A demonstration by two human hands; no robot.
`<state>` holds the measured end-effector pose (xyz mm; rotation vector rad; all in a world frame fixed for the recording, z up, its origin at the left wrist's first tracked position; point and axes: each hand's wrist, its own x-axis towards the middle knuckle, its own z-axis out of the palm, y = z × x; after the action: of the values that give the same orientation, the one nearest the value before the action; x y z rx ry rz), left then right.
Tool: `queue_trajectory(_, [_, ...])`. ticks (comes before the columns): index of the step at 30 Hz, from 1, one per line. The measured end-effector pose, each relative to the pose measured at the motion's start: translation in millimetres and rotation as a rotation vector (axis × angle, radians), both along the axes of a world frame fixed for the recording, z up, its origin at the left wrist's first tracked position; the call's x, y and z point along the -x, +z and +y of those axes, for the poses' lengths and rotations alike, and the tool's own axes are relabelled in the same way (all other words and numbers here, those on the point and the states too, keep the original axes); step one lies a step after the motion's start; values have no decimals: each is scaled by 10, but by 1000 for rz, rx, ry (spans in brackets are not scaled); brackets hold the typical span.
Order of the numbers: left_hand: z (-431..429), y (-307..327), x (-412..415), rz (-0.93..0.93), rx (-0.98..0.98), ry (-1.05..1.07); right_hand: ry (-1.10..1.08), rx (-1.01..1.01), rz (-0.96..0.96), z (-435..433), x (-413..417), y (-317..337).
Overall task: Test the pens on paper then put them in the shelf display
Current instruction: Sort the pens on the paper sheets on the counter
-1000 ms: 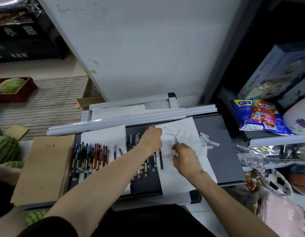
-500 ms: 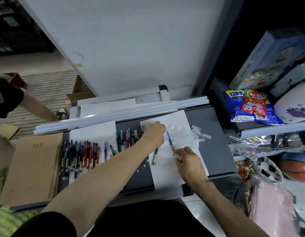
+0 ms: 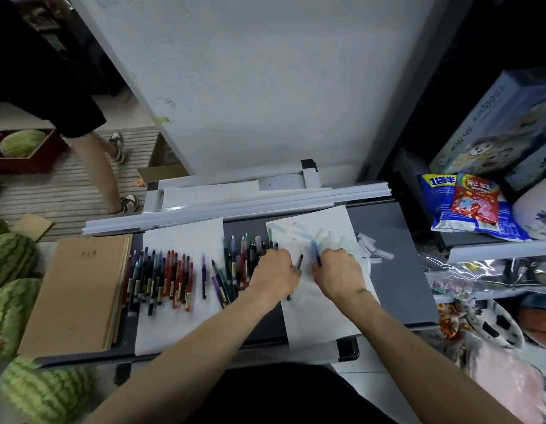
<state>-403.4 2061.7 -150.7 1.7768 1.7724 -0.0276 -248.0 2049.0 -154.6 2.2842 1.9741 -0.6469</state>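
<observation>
A blue pen [image 3: 316, 252] is being pinched in the curled fingers of the right hand [image 3: 339, 272]. Its barrel is slanting up and away over the scribbled paper [image 3: 314, 319], which is lying on the dark worktop [image 3: 400, 270]. The left hand [image 3: 274, 272] is being rested at the paper's left edge, close beside the right hand but apart from it. A dark pen [image 3: 299, 261] is showing just past its knuckles, and whether that pen is being gripped or merely covered cannot be told. The remaining pens [image 3: 161, 276] are lying in loose rows on a second sheet [image 3: 186, 240] to the left.

The pens are being judged light, stiff and smooth-barrelled, so likely to roll or slip if taken loosely. For testing, each is probably best taken low on the barrel, near the tip; for carrying to the shelf, at mid-barrel. The paper is being judged thin and liable to slide, so it would need pinning by the free hand.
</observation>
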Motion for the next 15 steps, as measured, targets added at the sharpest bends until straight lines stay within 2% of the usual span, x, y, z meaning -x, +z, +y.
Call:
queue_trajectory(5, [-32,-4,-96,35,32,6,-44,35,49,35,6,-20])
queue_trajectory(10, [-59,24,-55,-3,32,24,-230,18,304,-70,-90,28])
queue_trajectory(12, [-94,62,-22,-128,32,100,-306,23,437,-120,-106,82])
queue_trajectory(15, [-194,158,81,-465,32,327,-395,63,637,-198,-86,167])
